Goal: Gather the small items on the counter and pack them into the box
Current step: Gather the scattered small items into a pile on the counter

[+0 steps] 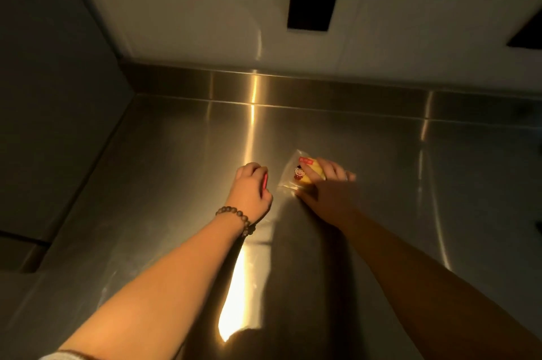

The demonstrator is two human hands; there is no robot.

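A clear plastic packet (296,173) with a yellow snack and a red cartoon label lies on the steel counter (381,183). My right hand (325,183) lies over its right side, fingers curled round the yellow part. My left hand (250,186) is just to the left, fingers curled round a thin red item (265,182), of which only an edge shows. A bead bracelet (237,220) sits on my left wrist. No box is in view.
The counter ends at a low steel backsplash (322,90) under a white wall with a dark rectangular opening (312,5). A tall grey cabinet side (52,95) borders the counter on the left.
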